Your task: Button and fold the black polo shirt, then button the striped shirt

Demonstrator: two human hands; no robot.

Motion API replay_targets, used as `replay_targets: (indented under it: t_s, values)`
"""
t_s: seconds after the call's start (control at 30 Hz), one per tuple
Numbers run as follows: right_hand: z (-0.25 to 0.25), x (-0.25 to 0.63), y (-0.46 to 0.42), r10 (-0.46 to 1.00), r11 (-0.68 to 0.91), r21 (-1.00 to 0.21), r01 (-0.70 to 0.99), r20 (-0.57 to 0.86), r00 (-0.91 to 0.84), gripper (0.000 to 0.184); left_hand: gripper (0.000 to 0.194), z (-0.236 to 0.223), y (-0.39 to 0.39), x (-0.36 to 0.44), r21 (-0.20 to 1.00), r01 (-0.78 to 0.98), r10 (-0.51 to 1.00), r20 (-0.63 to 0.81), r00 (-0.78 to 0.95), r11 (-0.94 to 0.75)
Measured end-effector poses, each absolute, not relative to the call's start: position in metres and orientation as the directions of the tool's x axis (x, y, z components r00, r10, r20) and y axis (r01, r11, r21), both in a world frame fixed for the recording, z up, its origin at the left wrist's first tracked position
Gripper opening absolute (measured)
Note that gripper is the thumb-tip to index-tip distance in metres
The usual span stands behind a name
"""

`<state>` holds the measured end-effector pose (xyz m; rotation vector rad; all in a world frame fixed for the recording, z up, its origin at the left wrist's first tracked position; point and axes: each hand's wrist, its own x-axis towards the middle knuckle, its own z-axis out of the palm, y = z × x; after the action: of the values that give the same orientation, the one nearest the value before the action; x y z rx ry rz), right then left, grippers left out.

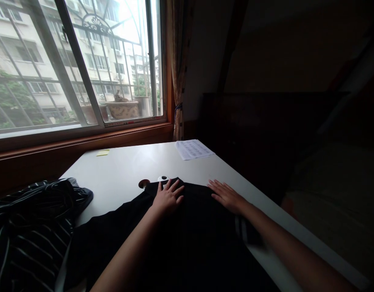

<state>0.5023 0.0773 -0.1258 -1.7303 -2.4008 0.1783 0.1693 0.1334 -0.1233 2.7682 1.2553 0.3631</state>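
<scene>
A black garment (193,235), seemingly a shirt with light stripes near its right sleeve edge, lies spread over the white table (128,162). My left hand (168,197) rests on its upper part near the collar, fingers spread and palm down. On the right, my right hand (226,195) lies flat at the garment's upper right edge, fingers stretched out. Neither hand grasps anything. Deep shadow hides most folds in the dark cloth, and its near end runs out of view.
A heap of striped dark cloth (34,227) lies at the left. Toward the back are a yellow sticky note (102,152) and printed papers (194,149). A cable hole (143,183) and its white ring (163,178) sit beyond the collar. A window (83,65) stands behind.
</scene>
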Motion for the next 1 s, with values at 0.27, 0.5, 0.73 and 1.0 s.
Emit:
replay_targets:
  t_s: [0.27, 0.5, 0.73, 1.0]
  values:
    - [-0.124, 0.505, 0.08, 0.966, 0.252, -0.163, 0.954, 0.095, -0.239, 0.058, 0.05, -0.125, 0.133, 0.167, 0.207, 0.717, 0.746, 0.202, 0.634, -0.666]
    - [-0.134, 0.514, 0.077, 0.967, 0.239, -0.11, 0.965, 0.122, -0.225, 0.056, 0.047, -0.124, 0.131, 0.164, 0.28, 0.677, 0.733, 0.262, 0.628, -0.681]
    - [-0.141, 0.522, 0.062, 0.955, 0.257, -0.123, 0.959, 0.184, -0.232, 0.056, 0.036, -0.114, 0.128, 0.154, 0.386, 0.585, 0.7, 0.427, 0.572, -0.713]
    - [-0.139, 0.523, 0.06, 0.952, 0.267, -0.135, 0.954, 0.193, -0.239, 0.055, 0.028, -0.095, 0.106, 0.111, 0.422, 0.539, 0.68, 0.54, 0.496, -0.729]
